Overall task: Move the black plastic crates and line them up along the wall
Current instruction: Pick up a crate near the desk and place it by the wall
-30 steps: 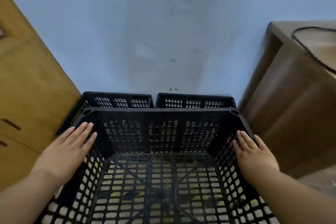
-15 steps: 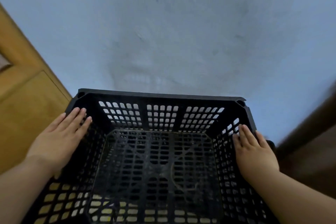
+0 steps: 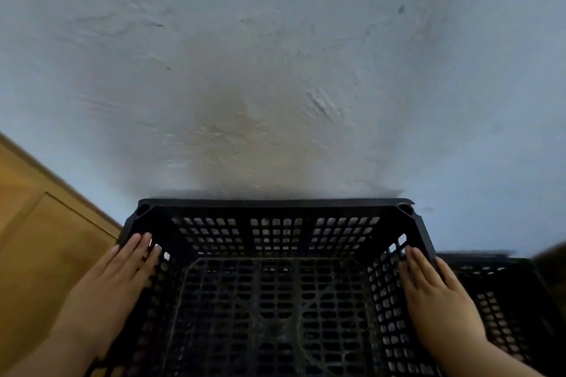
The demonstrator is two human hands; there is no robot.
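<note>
Hands both on one crate, one to each side. Left hand [image 3: 119, 288] lies flat over the left rim, fingers straight and together, tips pointing at the far left corner. Right hand [image 3: 438, 300] lies flat along the top of the right wall, fingers straight, tips just short of the far right corner. Neither hand curls round the plastic as far as can be seen; thumbs are hidden, so whether they hook under the rim cannot be told.

Black crate [image 3: 275, 203] fills the lower middle of the view: open top, gridded walls and floor, nothing inside. Its far rim runs level and sits right up at the wall, square to it; contact itself cannot be confirmed. Whether its base is on the floor cannot be told.

Second black crate [image 3: 496, 303] shows just beside the first on the right, lower down, partly behind the right hand, blurred at its far edge.

Wall [image 3: 275, 70] is pale blue-grey with rough plaster and a darker, brownish patch directly above the crate. Wooden panel [image 3: 39, 239], orange-brown with a framed edge, stands at the left, meeting the wall near the crate's left corner.
</note>
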